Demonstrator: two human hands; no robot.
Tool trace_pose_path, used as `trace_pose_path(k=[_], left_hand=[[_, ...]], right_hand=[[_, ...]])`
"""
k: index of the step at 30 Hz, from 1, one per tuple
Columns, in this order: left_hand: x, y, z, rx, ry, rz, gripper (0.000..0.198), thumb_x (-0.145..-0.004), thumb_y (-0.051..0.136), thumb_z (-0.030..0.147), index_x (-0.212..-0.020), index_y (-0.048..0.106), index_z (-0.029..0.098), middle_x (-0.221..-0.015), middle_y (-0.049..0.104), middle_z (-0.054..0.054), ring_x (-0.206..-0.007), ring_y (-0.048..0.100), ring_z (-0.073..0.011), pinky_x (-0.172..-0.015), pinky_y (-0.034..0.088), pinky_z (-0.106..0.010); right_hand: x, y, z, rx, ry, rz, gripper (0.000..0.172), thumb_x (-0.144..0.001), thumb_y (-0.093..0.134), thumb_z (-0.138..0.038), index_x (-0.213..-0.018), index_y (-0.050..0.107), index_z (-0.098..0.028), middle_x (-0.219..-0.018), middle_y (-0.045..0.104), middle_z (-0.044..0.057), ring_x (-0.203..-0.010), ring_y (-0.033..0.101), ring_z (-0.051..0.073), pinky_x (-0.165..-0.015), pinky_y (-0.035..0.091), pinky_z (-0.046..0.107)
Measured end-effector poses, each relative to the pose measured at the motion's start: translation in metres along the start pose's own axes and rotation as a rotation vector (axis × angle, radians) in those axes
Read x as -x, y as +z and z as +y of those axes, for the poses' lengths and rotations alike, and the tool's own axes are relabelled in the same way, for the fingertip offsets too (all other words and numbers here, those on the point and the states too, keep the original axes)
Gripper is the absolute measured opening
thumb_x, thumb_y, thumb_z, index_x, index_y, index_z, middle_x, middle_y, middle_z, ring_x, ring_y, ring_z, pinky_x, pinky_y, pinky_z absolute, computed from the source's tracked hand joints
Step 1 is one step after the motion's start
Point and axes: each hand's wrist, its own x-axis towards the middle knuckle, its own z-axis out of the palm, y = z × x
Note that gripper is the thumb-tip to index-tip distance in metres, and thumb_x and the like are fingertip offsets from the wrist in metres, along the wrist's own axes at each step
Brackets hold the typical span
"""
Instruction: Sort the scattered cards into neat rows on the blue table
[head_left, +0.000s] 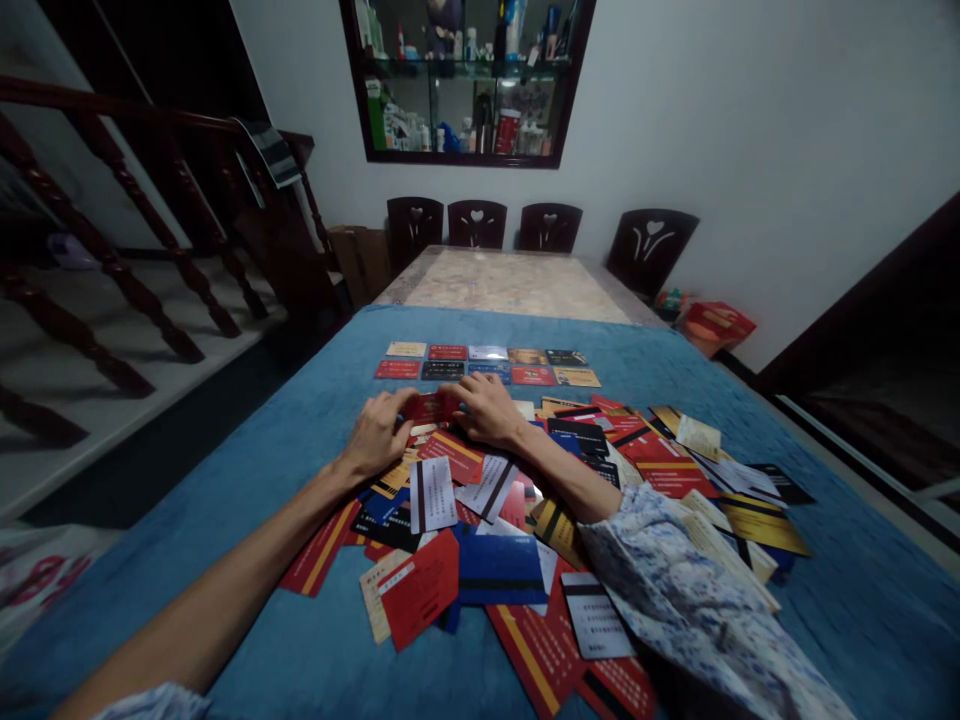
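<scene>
Between my two hands is a dark red card [429, 408], held by its ends above the pile. My left hand [376, 432] pinches its left end. My right hand [484, 408] has its fingers on the right end and partly covers the cards behind. Under and around my forearms spreads a loose heap of plastic cards, among them a blue card [501, 570], a white card with a dark stripe [433, 494] and a red card [421, 590]. Beyond my hands lie two neat rows of cards, including a black card [442, 370] and a red card [448, 352].
A blue cloth [300, 420] covers the near part of the marble-topped table [510, 282]. Dark chairs [477, 224] stand at the far end and right. A stair railing [112, 250] runs along the left, and a plastic bag [52, 570] lies at the lower left.
</scene>
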Motion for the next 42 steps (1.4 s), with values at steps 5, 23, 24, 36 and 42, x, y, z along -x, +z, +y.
trace_pose_path(k=[5, 23, 24, 36, 42], left_hand=[[-0.001, -0.001, 0.002, -0.007, -0.030, -0.019, 0.039, -0.085, 0.052, 0.015, -0.124, 0.057, 0.018, -0.113, 0.069, -0.010, -0.101, 0.063, -0.0258, -0.091, 0.048, -0.041], [-0.003, -0.001, 0.002, -0.025, -0.072, -0.059, 0.055, -0.083, 0.060, 0.026, -0.137, 0.053, 0.016, -0.118, 0.069, -0.012, -0.109, 0.060, -0.0297, -0.095, 0.045, -0.045], [-0.003, -0.001, 0.002, -0.032, -0.070, -0.057, 0.056, -0.083, 0.061, 0.026, -0.137, 0.053, 0.016, -0.118, 0.069, -0.012, -0.110, 0.060, -0.0301, -0.095, 0.045, -0.046], [-0.006, -0.002, 0.005, -0.044, -0.079, -0.093, 0.050, -0.085, 0.062, 0.028, -0.134, 0.055, 0.019, -0.114, 0.065, -0.011, -0.109, 0.056, -0.0305, -0.095, 0.043, -0.047], [-0.010, -0.004, 0.007, -0.056, -0.082, -0.091, 0.048, -0.083, 0.062, 0.027, -0.130, 0.059, 0.021, -0.123, 0.058, -0.011, -0.117, 0.051, -0.0325, -0.099, 0.041, -0.050]], right_hand=[[-0.001, -0.002, -0.001, 0.001, 0.021, -0.035, 0.056, -0.087, 0.059, -0.023, -0.143, 0.053, -0.020, -0.118, 0.059, 0.015, -0.108, 0.044, 0.029, -0.087, 0.033, 0.040], [-0.003, -0.009, 0.000, 0.021, 0.048, -0.122, 0.064, -0.090, 0.061, -0.032, -0.151, 0.045, -0.018, -0.128, 0.054, 0.017, -0.112, 0.042, 0.029, -0.090, 0.036, 0.041], [-0.003, -0.009, 0.000, 0.025, 0.047, -0.121, 0.064, -0.090, 0.060, -0.033, -0.150, 0.045, -0.018, -0.129, 0.053, 0.017, -0.112, 0.041, 0.029, -0.089, 0.036, 0.041], [-0.006, -0.011, 0.009, 0.045, 0.006, -0.129, 0.060, -0.089, 0.061, -0.036, -0.145, 0.049, -0.021, -0.137, 0.049, 0.017, -0.121, 0.037, 0.032, -0.092, 0.038, 0.043], [-0.009, -0.020, 0.010, 0.054, 0.018, -0.173, 0.056, -0.088, 0.062, -0.034, -0.140, 0.053, -0.017, -0.136, 0.051, 0.017, -0.123, 0.038, 0.032, -0.095, 0.039, 0.045]])
